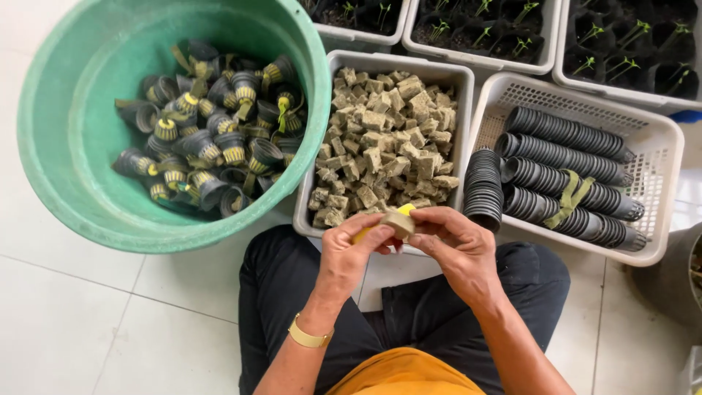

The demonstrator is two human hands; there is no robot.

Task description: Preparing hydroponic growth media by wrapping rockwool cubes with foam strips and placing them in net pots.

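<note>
**Both hands hold a sponge cube over the lap**

In the lower centre of the frame, the left hand (349,252) and the right hand (455,245) meet and grasp together one tan sponge cube (398,222) with a yellow strip (363,232) on it. Just above them is a white tray (314,175) full of the same cubes. In the upper left stands a green bucket (66,124) with black net pots. At the right, a white basket (658,139) holds stacked black pots.

Both hands (406,245) together, fingers (380,228) curled.
</note>
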